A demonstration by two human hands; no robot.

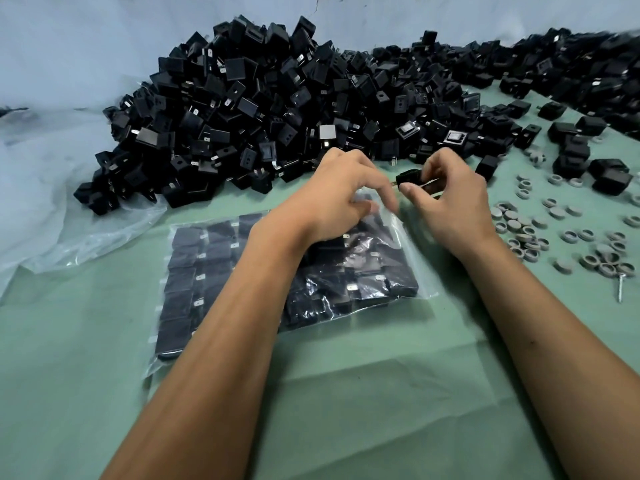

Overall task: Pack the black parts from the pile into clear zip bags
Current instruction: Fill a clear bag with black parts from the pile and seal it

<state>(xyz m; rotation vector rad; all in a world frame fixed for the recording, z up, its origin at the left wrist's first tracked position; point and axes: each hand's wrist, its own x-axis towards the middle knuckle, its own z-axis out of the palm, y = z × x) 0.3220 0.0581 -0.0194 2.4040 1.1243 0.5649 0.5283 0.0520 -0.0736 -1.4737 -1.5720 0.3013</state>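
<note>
- The right hand (450, 199) pinches one black part (410, 177) between thumb and curled fingers (414, 195), holding it in the air just beyond the bag's mouth, with a small metal tab poking out toward the left.
- The left hand (341, 195) rests on the far, open end of the clear zip bag (287, 271), its fingers curled and seeming to pinch the plastic lip; the film there is blurred, so the exact hold is hard to read.
- The bag lies flat on the green worktop (346, 393), already filled with black parts laid in neat rows, so packing of this bag looks close to done.
- The pile of black parts (259, 116) is heaped behind the hands, spreading right along the back of the worktop.
- Handling, as a judgement: each part looks like a small, rigid moulded plastic block, light enough for a two-finger pinch. The flat sides give the surest hold; the thin metal tab could bend or snag the film, so it is best kept off the bag's lip.
- The bag itself is thin, limp and slippery; its mouth probably needs holding open by the lip while the part slides in.
- Grey rings (526, 233) lie scattered to the right, and loose clear plastic sheeting (69, 230) lies at the left.
</note>
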